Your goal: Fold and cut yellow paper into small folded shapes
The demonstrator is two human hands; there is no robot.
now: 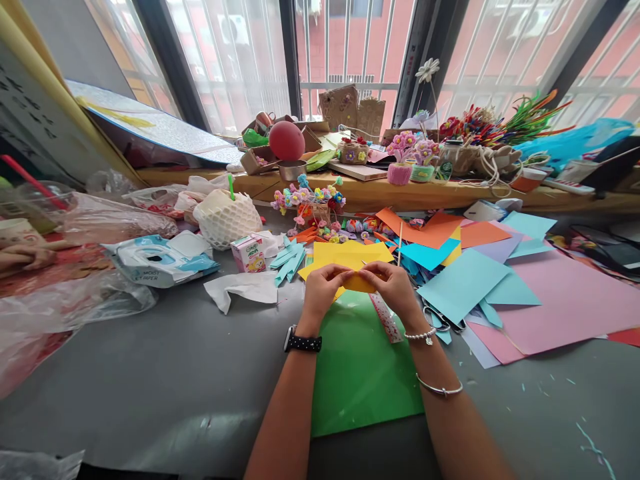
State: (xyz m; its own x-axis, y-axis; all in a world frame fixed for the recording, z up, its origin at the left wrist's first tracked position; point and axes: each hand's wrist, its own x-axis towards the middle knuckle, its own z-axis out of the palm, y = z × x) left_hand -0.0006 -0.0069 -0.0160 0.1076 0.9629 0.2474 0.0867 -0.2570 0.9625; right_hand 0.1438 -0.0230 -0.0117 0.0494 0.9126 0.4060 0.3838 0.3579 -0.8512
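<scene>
Between my two hands is a small piece of yellow paper, held up over the green sheet. My left hand pinches its left end between thumb and fingers. The right end is pinched the same way by my right hand. Just beyond the hands lie more yellow sheets. A patterned strip rests on the green sheet beside my right wrist. Scissors, partly hidden under light blue paper, lie to the right of that hand.
Left stand a wet-wipe pack, a small carton and a netted white fruit with a green straw. Pink paper covers the right side. Handmade flowers stand behind. At far left a person's hand shows.
</scene>
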